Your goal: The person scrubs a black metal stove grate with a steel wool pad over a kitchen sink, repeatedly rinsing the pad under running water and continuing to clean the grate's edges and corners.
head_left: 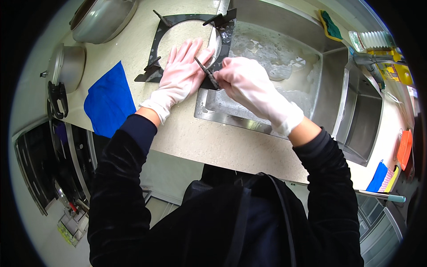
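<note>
A black square stove pan support (227,43) with a round opening and upright prongs lies across the worktop and the sink's left edge. Wet spots and suds show on its right side. My left hand (181,68), in a pale pink rubber glove, lies flat over its near bar, fingers spread into the opening. In a matching glove, my right hand (250,83) has its fingers curled at the near right corner, against a prong (207,72). Whether a scrubber is inside those fingers is hidden. Soapy water (277,56) stands in the steel sink (333,86) beneath my right hand.
A blue cloth (110,100) hangs over the worktop edge (213,143). Steel pots (103,23) stand at the left. Around the sink are a green and yellow sponge (330,26), a faucet (370,59), bottles (403,73) and folded cloths (380,177).
</note>
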The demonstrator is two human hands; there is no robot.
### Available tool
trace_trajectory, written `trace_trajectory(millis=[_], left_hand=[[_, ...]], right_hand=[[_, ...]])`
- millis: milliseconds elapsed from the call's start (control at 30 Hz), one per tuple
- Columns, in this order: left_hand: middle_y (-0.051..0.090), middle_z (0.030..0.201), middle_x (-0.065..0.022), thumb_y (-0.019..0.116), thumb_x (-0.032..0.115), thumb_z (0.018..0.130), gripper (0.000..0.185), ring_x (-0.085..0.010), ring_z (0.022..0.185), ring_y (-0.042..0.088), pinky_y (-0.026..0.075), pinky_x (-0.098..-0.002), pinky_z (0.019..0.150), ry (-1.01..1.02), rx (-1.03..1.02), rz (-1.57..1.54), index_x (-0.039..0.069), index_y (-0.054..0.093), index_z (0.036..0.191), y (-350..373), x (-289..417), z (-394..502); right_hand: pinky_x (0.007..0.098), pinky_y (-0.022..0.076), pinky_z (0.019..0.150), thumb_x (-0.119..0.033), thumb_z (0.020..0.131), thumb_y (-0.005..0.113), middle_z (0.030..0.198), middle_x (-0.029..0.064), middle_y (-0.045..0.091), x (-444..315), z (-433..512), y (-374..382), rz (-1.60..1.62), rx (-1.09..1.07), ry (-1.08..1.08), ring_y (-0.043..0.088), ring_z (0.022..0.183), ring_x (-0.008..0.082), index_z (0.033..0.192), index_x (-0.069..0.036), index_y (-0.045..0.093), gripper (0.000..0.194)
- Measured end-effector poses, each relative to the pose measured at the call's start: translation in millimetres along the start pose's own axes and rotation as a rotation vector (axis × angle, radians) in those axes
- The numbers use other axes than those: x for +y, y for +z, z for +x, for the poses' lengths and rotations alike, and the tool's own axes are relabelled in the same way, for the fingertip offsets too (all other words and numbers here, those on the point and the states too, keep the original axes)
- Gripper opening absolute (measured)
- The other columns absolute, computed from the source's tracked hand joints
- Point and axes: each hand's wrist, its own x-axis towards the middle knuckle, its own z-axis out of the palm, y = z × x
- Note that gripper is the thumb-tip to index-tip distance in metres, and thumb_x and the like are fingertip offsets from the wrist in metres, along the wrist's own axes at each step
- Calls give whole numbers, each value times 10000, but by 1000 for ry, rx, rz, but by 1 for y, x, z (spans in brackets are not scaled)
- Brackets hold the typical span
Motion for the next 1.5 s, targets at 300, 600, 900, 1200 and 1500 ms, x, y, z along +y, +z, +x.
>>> trace_trajectory(millis=[300, 600, 900, 1200, 1500], left_hand=[[390, 1613, -141, 572, 265, 958, 598, -391, 1500, 338, 222, -556, 1233, 28, -32, -7, 277, 457, 1544, -2, 2, -2], [404, 1602, -160, 581, 127, 897, 667, -395, 1475, 380, 261, -504, 1234, 21, 19, -113, 168, 438, 1547, -1, 1, 2], [657, 1333, -147, 507, 241, 1038, 326, -347, 1302, 559, 346, -433, 1176, -341, 327, -920, 80, 685, 1259, -12, 20, -3], [656, 1345, -141, 447, 309, 1072, 359, -360, 1360, 505, 239, -483, 1211, -334, 331, -622, 116, 681, 1266, 8, 29, 9], [637, 1384, -159, 419, 315, 1069, 382, -392, 1395, 480, 251, -498, 1207, -322, 296, -541, 129, 700, 1249, 13, 23, 10]], right_hand=[[403, 574, 721, -62, 805, 665, 765, 135, 655, 4, 3, 1, -41, 5, -57, 681, 745, 304, 757, -25, 686, 64], [418, 577, 764, -72, 814, 653, 793, 144, 670, 8, 24, 2, -49, 64, -60, 693, 803, 347, 826, -42, 723, 77], [417, 562, 767, -108, 829, 704, 850, 135, 671, 10, 5, 7, 86, 19, 109, 682, 819, 335, 819, -59, 709, 50], [382, 569, 741, -50, 813, 696, 748, 111, 649, 0, 12, 6, -85, 122, -55, 668, 758, 295, 735, -40, 662, 85], [392, 585, 685, -79, 778, 677, 752, 149, 673, 8, 11, 9, -87, 126, -44, 695, 712, 306, 798, -31, 708, 60]])
